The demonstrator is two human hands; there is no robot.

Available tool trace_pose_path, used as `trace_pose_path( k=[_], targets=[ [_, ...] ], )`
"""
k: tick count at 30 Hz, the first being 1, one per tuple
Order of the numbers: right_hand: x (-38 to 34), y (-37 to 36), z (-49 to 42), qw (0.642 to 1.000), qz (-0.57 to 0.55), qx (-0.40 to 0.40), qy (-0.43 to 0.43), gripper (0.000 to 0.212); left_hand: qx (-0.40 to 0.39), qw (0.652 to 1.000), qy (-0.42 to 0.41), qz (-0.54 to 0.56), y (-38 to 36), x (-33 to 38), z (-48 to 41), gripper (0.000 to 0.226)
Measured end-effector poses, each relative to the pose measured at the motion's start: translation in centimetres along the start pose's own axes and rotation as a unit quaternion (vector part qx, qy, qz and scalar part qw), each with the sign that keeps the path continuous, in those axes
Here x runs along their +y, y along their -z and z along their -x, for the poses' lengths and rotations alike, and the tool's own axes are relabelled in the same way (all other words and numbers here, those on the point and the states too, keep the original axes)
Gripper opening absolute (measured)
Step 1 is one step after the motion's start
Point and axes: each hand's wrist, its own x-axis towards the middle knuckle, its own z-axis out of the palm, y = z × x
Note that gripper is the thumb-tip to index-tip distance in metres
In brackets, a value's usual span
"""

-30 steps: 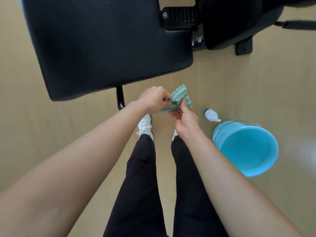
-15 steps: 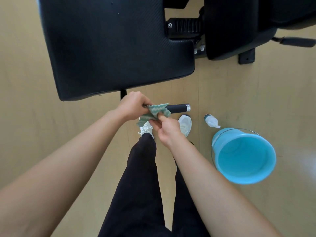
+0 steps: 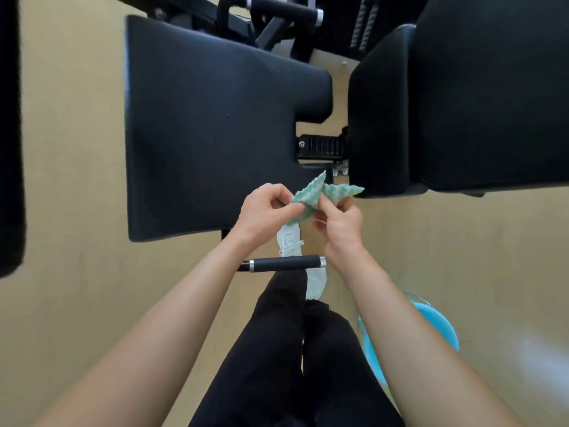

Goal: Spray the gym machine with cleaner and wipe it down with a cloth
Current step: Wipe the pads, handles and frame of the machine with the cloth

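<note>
While the left hand (image 3: 264, 211) and right hand (image 3: 338, 223) each pinch the green zigzag cloth (image 3: 320, 195), fingertips clamped on the fabric, it's up in the air just off the near corner of the seat pad (image 3: 209, 124), not on any surface. So I'd guess mid-task at best. It looks like a refold, no wet streaks show on the seat pad or back pad (image 3: 431, 103), and the sprayer's out of sight. The cloth's long axis runs roughly left-right, with one corner poking up and another pointing right toward the back pad.

Tan wood-look floor (image 3: 77, 149) spread across the left and right of the frame, faint board seams ran through it, pale sheen of light (image 3: 529, 349) lay at lower right.
</note>
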Motion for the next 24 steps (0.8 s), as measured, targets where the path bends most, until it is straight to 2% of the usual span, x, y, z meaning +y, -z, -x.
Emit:
trace_pose_path(
  k=[3,8,13,19,22,24],
  targets=[
    [-4.4,-1.8,-1.5,0.998,0.021,0.018,0.058,0.005,0.068,0.996,-0.033,0.043,0.6,3.3,-2.6,0.018],
    [-11.5,-5.9,-4.2,0.99,0.058,0.03,0.123,0.01,0.164,0.981,-0.057,0.088,2.5,8.0,-7.8,0.014],
    [-17.1,-9.9,-8.5,0.977,0.114,0.051,0.172,0.007,0.177,0.976,-0.052,0.119,4.2,10.7,-13.1,0.012],
    [-21.8,-15.0,-15.9,0.966,0.165,0.048,0.196,0.009,0.237,0.962,0.016,0.132,6.0,11.8,-20.9,0.009],
    [-23.5,-18.2,-19.8,0.955,0.199,0.049,0.213,0.01,0.262,0.942,0.081,0.195,7.1,12.4,-26.2,0.002],
    [-24.3,-20.2,-22.3,0.945,0.23,0.051,0.227,0.01,0.274,0.92,0.126,0.252,7.8,12.7,-29.4,0.006]
  ],
)
